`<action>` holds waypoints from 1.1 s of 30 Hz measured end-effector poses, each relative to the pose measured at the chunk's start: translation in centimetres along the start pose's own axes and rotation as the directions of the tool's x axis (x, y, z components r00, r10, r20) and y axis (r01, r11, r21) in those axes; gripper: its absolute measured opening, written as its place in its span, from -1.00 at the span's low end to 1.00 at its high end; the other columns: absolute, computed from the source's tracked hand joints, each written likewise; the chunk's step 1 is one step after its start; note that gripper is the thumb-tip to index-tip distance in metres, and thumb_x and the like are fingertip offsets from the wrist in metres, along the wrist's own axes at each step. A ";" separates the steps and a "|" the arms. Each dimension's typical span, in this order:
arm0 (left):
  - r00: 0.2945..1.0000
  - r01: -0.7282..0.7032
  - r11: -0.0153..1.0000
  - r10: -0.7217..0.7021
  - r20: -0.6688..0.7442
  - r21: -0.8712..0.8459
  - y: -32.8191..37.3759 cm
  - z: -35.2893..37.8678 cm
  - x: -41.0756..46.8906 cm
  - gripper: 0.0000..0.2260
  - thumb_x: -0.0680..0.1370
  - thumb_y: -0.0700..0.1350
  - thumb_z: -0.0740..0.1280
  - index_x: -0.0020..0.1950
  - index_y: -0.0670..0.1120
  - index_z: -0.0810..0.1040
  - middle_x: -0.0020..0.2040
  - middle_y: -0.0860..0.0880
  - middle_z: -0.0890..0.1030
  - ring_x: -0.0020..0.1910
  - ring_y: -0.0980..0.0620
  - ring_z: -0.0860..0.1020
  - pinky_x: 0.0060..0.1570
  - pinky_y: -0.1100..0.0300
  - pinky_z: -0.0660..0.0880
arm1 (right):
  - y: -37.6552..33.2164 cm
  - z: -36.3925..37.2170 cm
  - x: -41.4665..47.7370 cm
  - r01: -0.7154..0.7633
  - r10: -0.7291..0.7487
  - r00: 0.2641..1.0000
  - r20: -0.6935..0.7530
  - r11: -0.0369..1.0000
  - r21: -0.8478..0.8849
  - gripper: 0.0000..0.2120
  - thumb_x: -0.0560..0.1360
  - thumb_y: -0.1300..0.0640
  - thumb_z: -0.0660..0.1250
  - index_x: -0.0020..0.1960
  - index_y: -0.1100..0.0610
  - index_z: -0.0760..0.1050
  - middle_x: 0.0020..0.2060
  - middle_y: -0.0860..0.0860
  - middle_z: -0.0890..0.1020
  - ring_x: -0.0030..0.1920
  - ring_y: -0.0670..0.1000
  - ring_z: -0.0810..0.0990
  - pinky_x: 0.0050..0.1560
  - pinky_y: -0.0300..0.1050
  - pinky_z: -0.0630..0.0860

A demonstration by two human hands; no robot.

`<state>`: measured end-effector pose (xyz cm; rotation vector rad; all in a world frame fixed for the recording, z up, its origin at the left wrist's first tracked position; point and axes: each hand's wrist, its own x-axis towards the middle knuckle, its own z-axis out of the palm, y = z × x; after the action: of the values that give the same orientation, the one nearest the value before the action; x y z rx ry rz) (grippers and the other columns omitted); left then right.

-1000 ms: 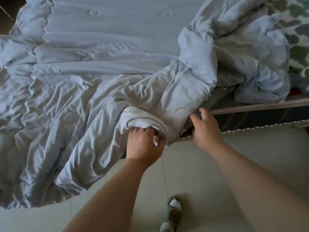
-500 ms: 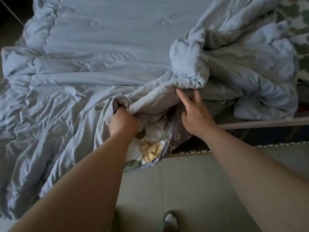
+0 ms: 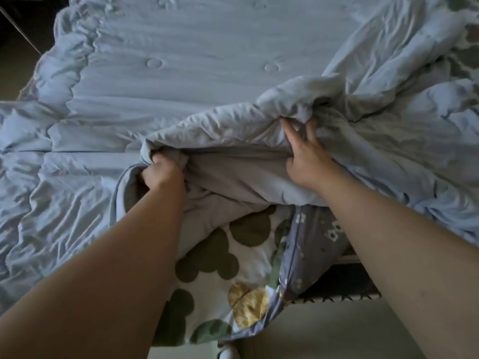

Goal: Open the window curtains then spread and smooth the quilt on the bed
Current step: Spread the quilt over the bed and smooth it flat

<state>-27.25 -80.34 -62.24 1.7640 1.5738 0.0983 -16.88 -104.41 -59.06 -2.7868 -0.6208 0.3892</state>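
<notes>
A pale blue quilt covers the bed, flat at the far left and bunched into thick folds at the right. My left hand is a fist closed on a fold at the quilt's near edge. My right hand grips a raised fold a little to the right, fingers dug into the fabric. Between and below my hands the quilt's edge is turned up, showing its underside, white with green and yellow blots.
The bed frame's edge shows under the hanging quilt at lower right, with pale floor beneath it. A dark gap lies past the bed's far left corner. A patterned cloth peeks out at the far right.
Both hands moved up and away from the bed's edge, lifting the quilt's near edge. The patterned underside is now widely exposed, and my right hand went from touching a fold to gripping it.
</notes>
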 end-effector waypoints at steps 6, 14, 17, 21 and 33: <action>0.967 -0.056 0.968 -0.009 0.255 0.246 -1.4 3.8 -3.0 -0.41 0.59 0.09 0.15 0.46 -0.30 0.19 0.45 -0.29 0.21 0.43 -0.25 0.20 0.42 0.02 0.16 | -1.1 3.3 4.1 0.031 -0.046 0.952 0.304 0.998 0.055 -0.37 0.55 0.31 0.07 0.53 -0.14 0.09 0.55 -0.01 -0.02 0.53 0.09 0.09 0.47 0.05 0.19; 0.783 -0.451 0.886 0.332 0.526 0.113 -2.4 6.8 -13.0 -0.86 0.49 0.00 0.31 -0.07 -0.04 0.43 -0.01 -0.06 0.52 -0.04 -0.09 0.50 -0.11 0.14 0.37 | 5.7 1.8 -0.6 -0.045 0.041 0.996 -0.081 0.998 -0.047 -0.55 0.36 0.22 0.34 0.25 0.16 0.43 0.21 0.12 0.43 0.23 0.19 0.45 0.19 0.06 0.47; 0.667 -0.429 0.895 0.220 0.712 0.126 -2.7 8.8 -14.9 -0.77 0.48 0.06 0.34 -0.01 -0.07 0.48 -0.05 -0.04 0.55 -0.04 -0.08 0.54 -0.10 0.14 0.43 | 8.9 0.9 -2.6 -0.064 0.064 0.998 -0.004 0.989 -0.132 -0.43 0.32 0.14 0.40 0.31 0.11 0.37 0.25 0.08 0.38 0.26 0.18 0.42 0.18 0.12 0.47; 0.664 -0.469 0.873 0.247 0.705 0.135 -2.9 11.0 -17.0 -0.54 0.43 0.18 0.31 0.21 -0.07 0.46 0.15 -0.08 0.51 0.15 -0.14 0.50 0.11 0.03 0.47 | 11.6 0.1 -4.6 -0.002 -0.037 0.977 -0.210 0.983 -0.182 -0.63 0.26 0.18 0.47 0.03 0.20 0.49 0.00 0.14 0.49 0.01 0.22 0.52 0.00 0.05 0.50; 0.632 -0.774 0.363 0.497 0.594 0.519 6.0 17.7 -24.1 -0.63 0.60 -0.17 0.17 0.39 -0.02 0.25 0.29 -0.14 0.37 0.14 -0.16 0.52 0.02 0.01 0.47 | 26.9 -2.2 -7.4 -0.697 0.710 0.704 -0.033 0.699 0.157 -0.44 0.49 -0.04 0.34 0.39 0.14 0.25 0.33 0.28 0.39 0.27 0.32 0.43 0.17 0.18 0.46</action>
<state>-18.88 -109.68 -61.44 2.8089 0.5177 -0.5481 -12.59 -131.66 -63.69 -2.7764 0.5327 0.4132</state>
